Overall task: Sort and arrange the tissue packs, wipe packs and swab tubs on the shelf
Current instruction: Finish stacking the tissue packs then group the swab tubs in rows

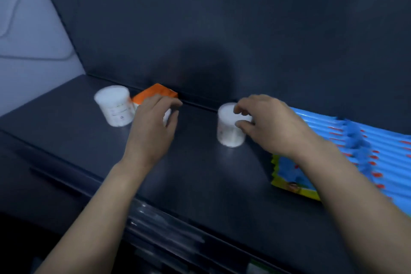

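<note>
Two swab tubs stand apart on shelf | right hand pinches right tub at rim, likely to group it with left tub | left hand grips orange pack, probably clearing room | blue packs lie rightward

Two round white plastic swab tubs — the second tub further right. One flat orange-and-white pack. One row of blue plastic packs with red marks — too blurred together to count singly.
</note>
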